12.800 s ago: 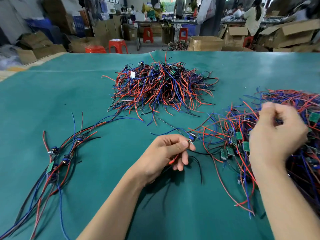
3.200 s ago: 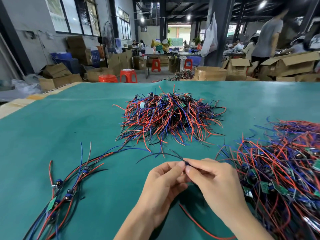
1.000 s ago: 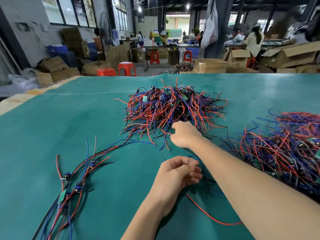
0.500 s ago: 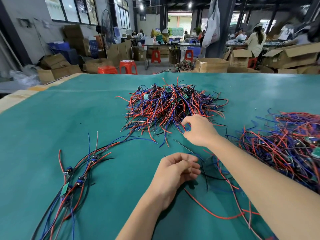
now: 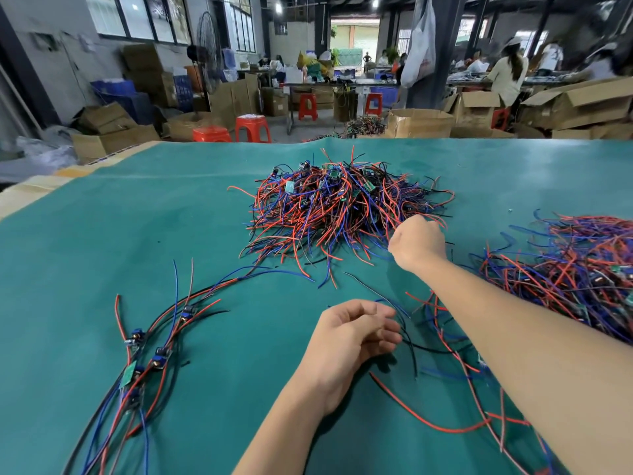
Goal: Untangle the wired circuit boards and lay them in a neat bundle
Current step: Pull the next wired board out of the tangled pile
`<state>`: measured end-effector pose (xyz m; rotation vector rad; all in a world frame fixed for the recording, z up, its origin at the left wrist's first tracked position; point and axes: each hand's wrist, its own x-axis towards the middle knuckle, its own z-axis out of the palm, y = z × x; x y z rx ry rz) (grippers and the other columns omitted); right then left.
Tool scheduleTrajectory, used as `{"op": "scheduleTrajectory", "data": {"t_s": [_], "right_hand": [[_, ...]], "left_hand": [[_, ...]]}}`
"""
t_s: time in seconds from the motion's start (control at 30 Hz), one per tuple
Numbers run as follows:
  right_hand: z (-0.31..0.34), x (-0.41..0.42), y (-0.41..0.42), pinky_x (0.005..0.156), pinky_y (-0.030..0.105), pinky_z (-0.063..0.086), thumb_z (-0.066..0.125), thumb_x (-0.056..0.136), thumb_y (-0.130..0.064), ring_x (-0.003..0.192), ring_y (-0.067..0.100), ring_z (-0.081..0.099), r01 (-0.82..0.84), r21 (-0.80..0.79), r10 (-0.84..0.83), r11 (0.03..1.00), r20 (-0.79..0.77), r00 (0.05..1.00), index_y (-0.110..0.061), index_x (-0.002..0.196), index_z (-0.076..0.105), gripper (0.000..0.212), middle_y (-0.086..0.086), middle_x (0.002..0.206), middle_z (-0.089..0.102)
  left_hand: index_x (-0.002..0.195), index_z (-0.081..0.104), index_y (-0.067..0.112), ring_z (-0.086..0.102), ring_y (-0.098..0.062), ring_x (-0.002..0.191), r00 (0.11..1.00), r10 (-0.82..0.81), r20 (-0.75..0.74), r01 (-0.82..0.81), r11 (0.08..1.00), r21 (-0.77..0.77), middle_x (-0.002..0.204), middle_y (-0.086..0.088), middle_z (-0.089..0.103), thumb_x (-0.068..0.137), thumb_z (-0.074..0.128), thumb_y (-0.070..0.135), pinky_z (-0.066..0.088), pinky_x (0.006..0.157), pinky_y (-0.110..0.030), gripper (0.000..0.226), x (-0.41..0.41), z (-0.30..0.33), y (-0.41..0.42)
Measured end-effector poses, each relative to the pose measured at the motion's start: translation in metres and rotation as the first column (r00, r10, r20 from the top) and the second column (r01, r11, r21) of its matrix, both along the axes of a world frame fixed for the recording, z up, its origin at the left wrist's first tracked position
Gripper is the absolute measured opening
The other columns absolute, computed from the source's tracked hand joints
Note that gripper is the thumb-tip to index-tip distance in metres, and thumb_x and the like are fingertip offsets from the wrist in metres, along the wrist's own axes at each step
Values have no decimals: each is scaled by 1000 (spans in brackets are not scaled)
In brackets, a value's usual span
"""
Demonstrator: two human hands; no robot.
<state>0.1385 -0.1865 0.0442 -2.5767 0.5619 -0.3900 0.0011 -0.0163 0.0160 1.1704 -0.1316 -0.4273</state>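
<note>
Since half a second ago the right hand (image 5: 416, 246) has slid toward 3 o'clock along the near edge of the middle wire pile (image 5: 342, 207) — fist curled, though any wire pinched is hidden. The left hand (image 5: 352, 337) stays loosely curled around thin black wires (image 5: 407, 341), while the straightened bundle (image 5: 150, 358) — red, blue, black leads with small boards — lies at 9 o'clock of it.

The table cover (image 5: 102, 234) looks like matt green leatherette, smooth with faint scuffs. Wires in the middle pile (image 5: 335, 214) have shiny red, blue and black plastic jackets. Brown cardboard boxes (image 5: 421, 123) behind look dull and papery; the stools (image 5: 252, 127) are glossy red plastic.
</note>
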Motion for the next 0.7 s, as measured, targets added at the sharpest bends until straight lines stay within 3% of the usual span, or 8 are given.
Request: {"op": "scheduleTrajectory", "data": {"t_s": [0.07, 0.17, 0.3, 0.4, 0.5, 0.6, 0.7], "right_hand": [[6, -3, -2, 81, 37, 59, 74, 77, -8, 98, 31, 68, 7, 111, -6, 994, -12, 1000, -3, 97, 75, 21, 20, 99, 74], [20, -28, -1, 68, 32, 57, 79, 62, -12, 58, 16, 67, -74, 335, 80, 939, -3, 997, -6, 66, 77, 8, 12, 60, 72], [30, -90, 6, 78, 46, 61, 77, 52, -23, 53, 18, 64, -250, 548, 210, 798, 136, 968, -6, 64, 77, 21, 20, 65, 72], [26, -140, 19, 67, 37, 57, 72, 53, -35, 53, 10, 64, -368, 446, 340, 816, 145, 929, -24, 63, 79, 17, 3, 58, 71], [14, -178, 36, 63, 20, 47, 66, 59, -34, 62, 1, 64, -500, 174, 476, 848, 164, 864, -31, 65, 78, 14, -13, 61, 71], [2, -194, 44, 71, 26, 45, 62, 62, -30, 73, 9, 57, -578, 70, 561, 813, 166, 811, -22, 56, 70, 13, -12, 62, 68], [0, -197, 42, 65, 28, 43, 61, 58, -29, 70, 14, 54, -634, 128, 615, 763, 160, 772, -24, 47, 55, 14, -6, 54, 59]], "left_hand": [[95, 66, 1, 64, -18, 70, 1000, 0, -2, 0, 1000, 3, 83, -13, 67, 95, 52, -4, 54, 69, -24, 15, 0, 0, 0], [97, 66, 1, 64, -18, 70, 1000, -1, -5, 1, 1000, -1, 83, -13, 68, 95, 52, -5, 55, 68, -24, 15, 0, 1, 0], [110, 61, -1, 68, -22, 71, 997, 45, -57, -49, 996, -71, 85, -17, 70, 98, 49, 0, 58, 67, -26, 17, 2, 2, -1], [114, 59, -2, 71, -25, 76, 994, 28, -106, -44, 988, -150, 92, -20, 72, 104, 48, 19, 60, 74, -30, 26, 3, 6, -2], [111, 59, 3, 71, -23, 81, 995, 8, -100, -21, 991, -130, 104, -20, 74, 104, 47, 29, 59, 71, -27, 29, 2, 7, -2], [110, 57, 1, 72, -24, 79, 987, 65, -146, -87, 985, -151, 99, -20, 74, 103, 49, 24, 59, 65, -30, 26, 3, 5, -2], [106, 56, -1, 72, -27, 73, 972, 129, -197, -169, 965, -201, 88, -22, 72, 103, 48, 24, 61, 66, -34, 26, 5, 4, -1]]}}
